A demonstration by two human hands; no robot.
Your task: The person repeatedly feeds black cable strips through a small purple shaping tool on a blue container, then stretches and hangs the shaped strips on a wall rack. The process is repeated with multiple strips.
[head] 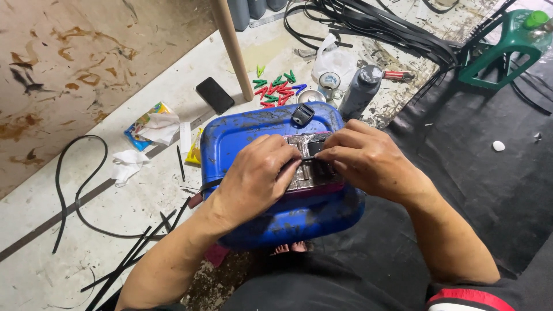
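Note:
A blue plastic jerrycan (242,135) lies on its side in front of me, serving as a work surface. On top of it sits a grimy metal block (305,144) with a black rubber strip (314,164) laid across it. My left hand (256,178) presses down on the strip and block from the left. My right hand (360,158) pinches the strip's end from the right, fingertips meeting the left hand's over the block. The strip trails off under my left hand toward the floor.
A black phone (215,95), coloured clothespins (276,89), a dark bottle (360,89) and a white bag (334,60) lie beyond the can. Black rubber strips (380,23) pile at the back. A wooden pole (232,49) stands left, a green stool (504,49) right, crumpled tissues (128,164) left.

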